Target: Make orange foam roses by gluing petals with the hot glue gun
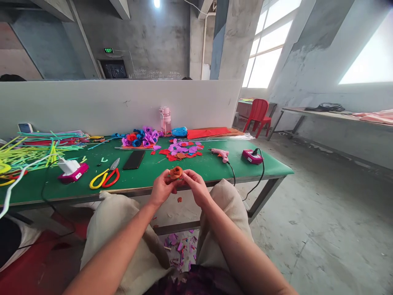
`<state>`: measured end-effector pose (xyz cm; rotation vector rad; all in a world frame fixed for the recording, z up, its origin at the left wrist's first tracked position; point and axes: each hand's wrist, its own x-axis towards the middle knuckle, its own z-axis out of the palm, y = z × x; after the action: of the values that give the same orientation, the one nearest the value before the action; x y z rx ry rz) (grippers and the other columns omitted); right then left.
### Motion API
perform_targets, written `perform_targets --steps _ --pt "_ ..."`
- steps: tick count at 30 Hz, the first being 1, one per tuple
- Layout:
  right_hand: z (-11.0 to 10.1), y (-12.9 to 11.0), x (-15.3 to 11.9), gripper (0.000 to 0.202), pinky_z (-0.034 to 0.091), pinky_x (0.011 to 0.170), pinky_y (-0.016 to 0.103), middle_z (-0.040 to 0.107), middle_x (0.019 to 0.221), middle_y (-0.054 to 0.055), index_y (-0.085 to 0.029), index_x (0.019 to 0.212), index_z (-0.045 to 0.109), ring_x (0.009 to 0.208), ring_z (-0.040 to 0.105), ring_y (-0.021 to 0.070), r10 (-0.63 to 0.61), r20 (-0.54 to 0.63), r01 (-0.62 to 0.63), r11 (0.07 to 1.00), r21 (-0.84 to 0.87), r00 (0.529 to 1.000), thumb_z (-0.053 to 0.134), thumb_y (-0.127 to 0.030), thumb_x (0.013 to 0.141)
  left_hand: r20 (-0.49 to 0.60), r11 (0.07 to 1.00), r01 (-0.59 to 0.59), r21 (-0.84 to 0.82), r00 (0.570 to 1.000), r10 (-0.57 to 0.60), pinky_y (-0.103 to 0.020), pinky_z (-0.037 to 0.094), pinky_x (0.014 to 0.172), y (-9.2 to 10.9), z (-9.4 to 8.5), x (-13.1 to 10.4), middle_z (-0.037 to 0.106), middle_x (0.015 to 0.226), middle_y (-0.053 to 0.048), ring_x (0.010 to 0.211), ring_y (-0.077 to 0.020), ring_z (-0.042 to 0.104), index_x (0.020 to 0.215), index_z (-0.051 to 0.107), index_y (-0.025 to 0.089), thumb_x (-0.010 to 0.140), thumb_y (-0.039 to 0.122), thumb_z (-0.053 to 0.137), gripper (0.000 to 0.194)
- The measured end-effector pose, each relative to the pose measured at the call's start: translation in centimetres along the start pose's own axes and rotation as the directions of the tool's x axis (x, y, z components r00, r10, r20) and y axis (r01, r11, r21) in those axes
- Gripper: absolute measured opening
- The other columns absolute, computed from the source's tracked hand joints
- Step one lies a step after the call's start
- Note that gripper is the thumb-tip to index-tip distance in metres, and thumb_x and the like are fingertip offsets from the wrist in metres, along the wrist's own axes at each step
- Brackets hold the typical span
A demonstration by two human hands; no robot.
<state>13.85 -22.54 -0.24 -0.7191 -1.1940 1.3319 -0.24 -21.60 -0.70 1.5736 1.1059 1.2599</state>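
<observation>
Left hand (162, 188) and right hand (198, 187) holding orange-brown flower (176, 172), glue gun (221, 155), green table (211, 171)

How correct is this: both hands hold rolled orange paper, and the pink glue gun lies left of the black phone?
Wrong side: the pink glue gun lies right of the black phone, as the head view shows. The left hand and right hand do hold the rolled orange paper.

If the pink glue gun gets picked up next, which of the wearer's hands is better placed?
Probably the right hand: it is nearer the glue gun, which lies to the right. The left hand is farther away. Both are on the orange-brown rolled piece, though.
</observation>
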Motion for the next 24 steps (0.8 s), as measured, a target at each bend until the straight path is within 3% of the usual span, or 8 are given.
perform_targets --steps 5,12,17,24 --pt "-0.4 -0.1 0.2 0.030 0.042 0.064 0.024 0.055 0.068 -0.002 -0.019 0.070 0.057 0.062 0.049 0.0109 -0.024 -0.015 0.024 0.999 -0.021 1.000 0.067 -0.048 0.071 -0.050 0.976 -0.059 0.208 0.996 0.071 -0.020 0.042 0.042 0.6 -0.2 -0.5 0.066 0.063 0.004 0.042 -0.0097 0.055 0.076 0.051 0.021 0.073 0.040 0.066 0.025" --pt "-1.0 0.5 0.5 0.025 0.044 0.064 0.025 0.056 0.075 -0.001 -0.020 0.076 0.057 0.061 0.049 0.0103 0.004 -0.093 0.004 0.997 0.078 0.996 0.065 -0.044 0.072 -0.148 0.935 -0.105 0.339 0.976 0.163 -0.020 0.045 0.050 0.4 -0.3 -0.6 0.067 0.067 0.006 0.050 -0.0110 0.062 0.078 0.048 0.023 0.076 0.030 0.059 0.014" --pt "-0.4 1.6 0.5 0.033 0.045 0.063 0.024 0.059 0.086 0.000 -0.023 0.097 0.060 0.065 0.051 0.0114 -0.138 0.026 0.140 0.972 -0.188 0.990 0.070 -0.036 0.068 -0.176 0.900 -0.149 0.410 0.955 0.239 -0.019 0.045 0.054 0.2 -0.4 -0.6 0.064 0.065 0.006 0.054 -0.0112 0.064 0.079 0.048 0.023 0.077 0.027 0.058 0.011" --pt "-0.4 2.5 0.9 0.025 0.046 0.063 0.026 0.058 0.086 0.002 -0.021 0.086 0.063 0.069 0.054 0.0129 -0.264 -0.017 0.239 0.897 -0.372 0.964 0.070 -0.038 0.068 -0.120 0.903 -0.171 0.394 0.964 0.236 -0.019 0.045 0.053 -0.2 0.0 -0.7 0.063 0.062 0.006 0.052 -0.0107 0.060 0.078 0.049 0.022 0.076 0.027 0.060 0.012"
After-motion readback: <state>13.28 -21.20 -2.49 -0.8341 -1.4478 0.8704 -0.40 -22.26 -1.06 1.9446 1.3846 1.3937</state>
